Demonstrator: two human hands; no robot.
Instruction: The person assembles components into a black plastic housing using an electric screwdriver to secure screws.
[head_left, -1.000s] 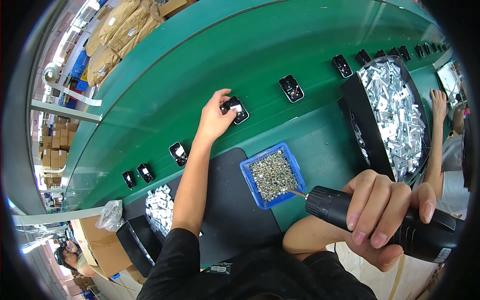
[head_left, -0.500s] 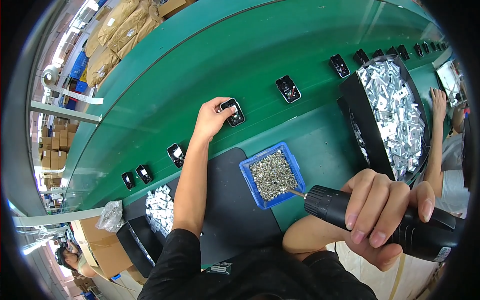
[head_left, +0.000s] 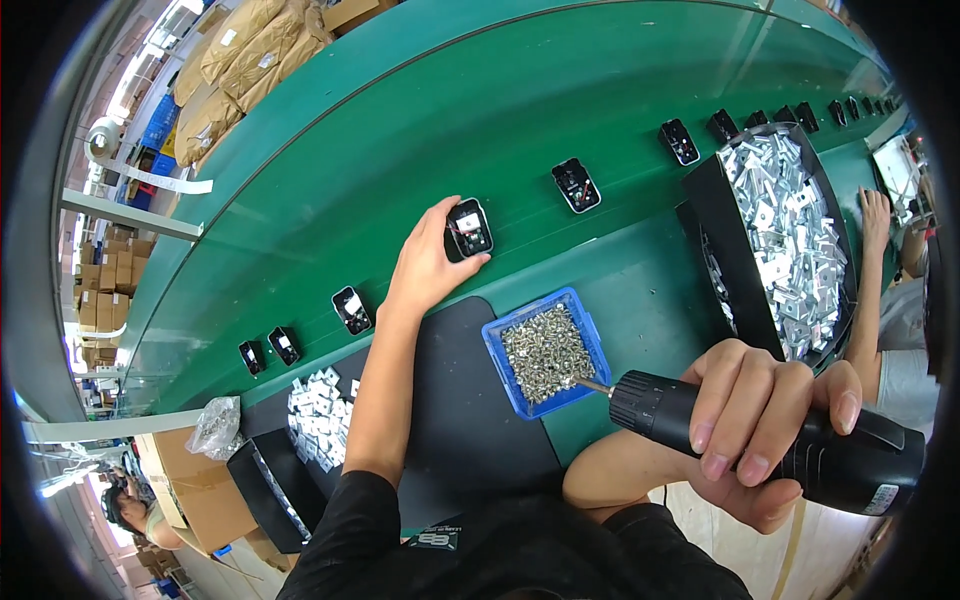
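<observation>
On the green belt, my left hand [head_left: 428,262] has its thumb and fingers around the sides of a small black housing [head_left: 472,230] with a pale rim. A light metal plate lies inside that housing. My right hand [head_left: 755,430] is wrapped round a black electric screwdriver [head_left: 655,408]. Its bit points left, with the tip over the screws at the edge of a blue tray [head_left: 597,350]. Small metal screws [head_left: 545,350] fill this tray.
Other black housings [head_left: 576,186] stand in a row along the belt [head_left: 350,180]. At right is a black box of metal plates [head_left: 790,230], with a co-worker's arm [head_left: 872,270] beyond it. White-looking plates [head_left: 318,420] are heaped on the black mat [head_left: 450,400].
My left thumb has moved from inside the housing to its near edge, uncovering the metal plate. The right hand and screwdriver stay almost in place.
</observation>
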